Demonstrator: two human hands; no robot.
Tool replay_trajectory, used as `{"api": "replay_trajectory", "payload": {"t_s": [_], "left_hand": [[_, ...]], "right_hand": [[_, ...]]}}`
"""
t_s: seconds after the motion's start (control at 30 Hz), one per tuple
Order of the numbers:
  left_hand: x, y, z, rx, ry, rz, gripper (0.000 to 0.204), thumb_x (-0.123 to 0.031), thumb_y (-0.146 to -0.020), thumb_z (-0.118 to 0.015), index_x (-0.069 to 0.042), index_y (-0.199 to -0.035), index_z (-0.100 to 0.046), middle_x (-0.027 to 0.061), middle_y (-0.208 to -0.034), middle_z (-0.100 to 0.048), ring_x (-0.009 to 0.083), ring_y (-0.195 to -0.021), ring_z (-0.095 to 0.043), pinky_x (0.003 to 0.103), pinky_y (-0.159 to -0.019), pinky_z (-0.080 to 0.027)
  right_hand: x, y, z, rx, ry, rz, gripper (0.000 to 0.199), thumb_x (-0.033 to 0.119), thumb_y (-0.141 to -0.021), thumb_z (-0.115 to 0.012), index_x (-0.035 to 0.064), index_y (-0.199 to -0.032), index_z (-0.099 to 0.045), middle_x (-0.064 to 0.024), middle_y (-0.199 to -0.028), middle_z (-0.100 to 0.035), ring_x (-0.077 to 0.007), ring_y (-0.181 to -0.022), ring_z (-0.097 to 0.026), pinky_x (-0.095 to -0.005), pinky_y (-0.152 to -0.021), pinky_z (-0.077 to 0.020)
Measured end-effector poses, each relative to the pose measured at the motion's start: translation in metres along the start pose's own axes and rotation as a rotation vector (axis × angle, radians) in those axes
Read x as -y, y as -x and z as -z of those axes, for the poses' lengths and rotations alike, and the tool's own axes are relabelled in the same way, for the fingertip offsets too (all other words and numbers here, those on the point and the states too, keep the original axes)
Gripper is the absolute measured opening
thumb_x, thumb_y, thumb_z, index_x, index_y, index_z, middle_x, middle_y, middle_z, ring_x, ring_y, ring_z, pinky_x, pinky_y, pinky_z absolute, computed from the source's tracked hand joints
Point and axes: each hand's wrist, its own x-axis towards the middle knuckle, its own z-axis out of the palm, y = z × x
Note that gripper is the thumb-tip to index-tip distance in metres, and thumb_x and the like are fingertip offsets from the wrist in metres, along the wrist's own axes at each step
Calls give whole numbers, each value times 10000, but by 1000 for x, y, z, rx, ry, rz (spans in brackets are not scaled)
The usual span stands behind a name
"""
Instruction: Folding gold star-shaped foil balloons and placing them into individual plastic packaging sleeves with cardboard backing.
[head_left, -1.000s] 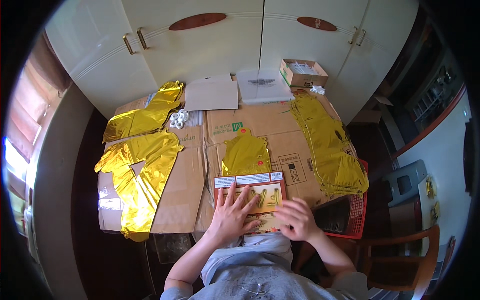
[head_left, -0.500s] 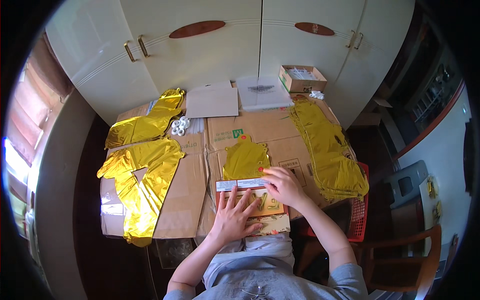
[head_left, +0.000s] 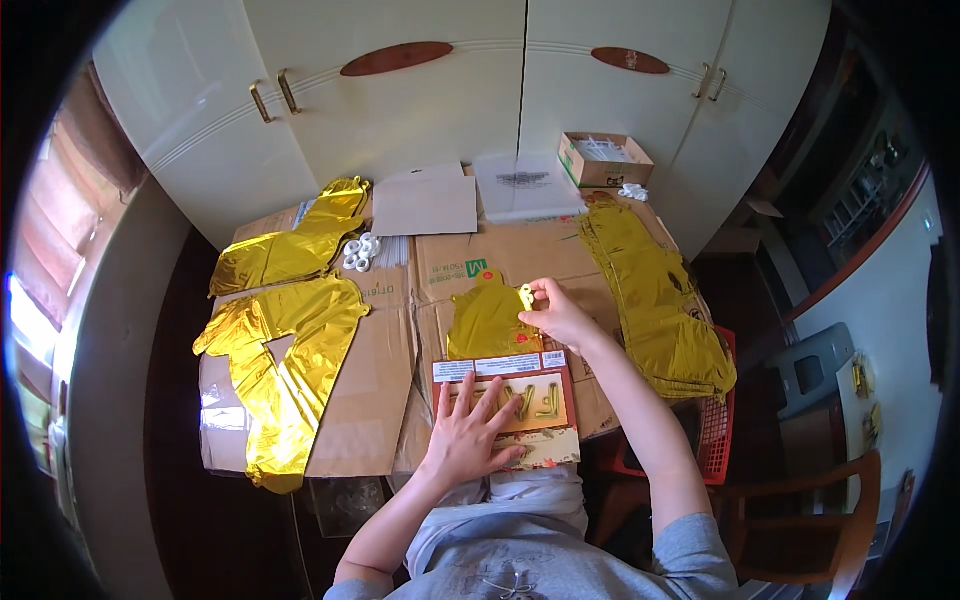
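Grey top (head_left: 590, 570) (2 short sleeves (head_left: 695, 548)).

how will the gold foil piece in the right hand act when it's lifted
The gold foil piece is likely floppy, since its edge looks bent up where the right hand pinches it. It seems thin and flat, so probably light for its size. Its smooth metallic sheen suggests it may be slippery.

Gold foil (head_left: 484, 322) shiny; cardboard (head_left: 350, 430) matt; shirt (head_left: 470, 562) cloth.

Green lettering (head_left: 475, 267) on brown cardboard (head_left: 372, 420)
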Motion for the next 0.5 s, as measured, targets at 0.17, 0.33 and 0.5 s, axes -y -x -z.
{"api": "replay_trajectory", "payload": {"t_s": [0.17,0.33,0.5], "left_hand": [[1,1,-2,-3,-10,-1,722,-689,-855,-472,-253,-1431,-452,129,-1519,-345,469,-1412,-214,653,-1117,-116],[1,1,-1,-3,-15,-1,722,-688,-857,-469,-252,-1432,-450,125,-1521,-343,469,-1413,-213,649,-1120,-110],[0,2,-1,-24,-17,-1,700,-675,-864,-467,-253,-1422,-461,123,-1508,-363,461,-1408,-229,651,-1115,-130]], "right_hand": [[10,-3,1,18,11,-60,635,196,-786,-780,-12,-1281,-440,-170,-1136,-558,-242,-1037,-567,-346,-859,-486],[15,0,3,197,136,-24,569,239,-744,-815,-36,-1171,-559,-158,-1030,-666,-225,-919,-648,-350,-824,-507],[28,9,6,299,476,-31,466,208,-716,-821,-63,-1048,-636,-180,-1051,-680,-200,-936,-644,-341,-851,-498]]}}
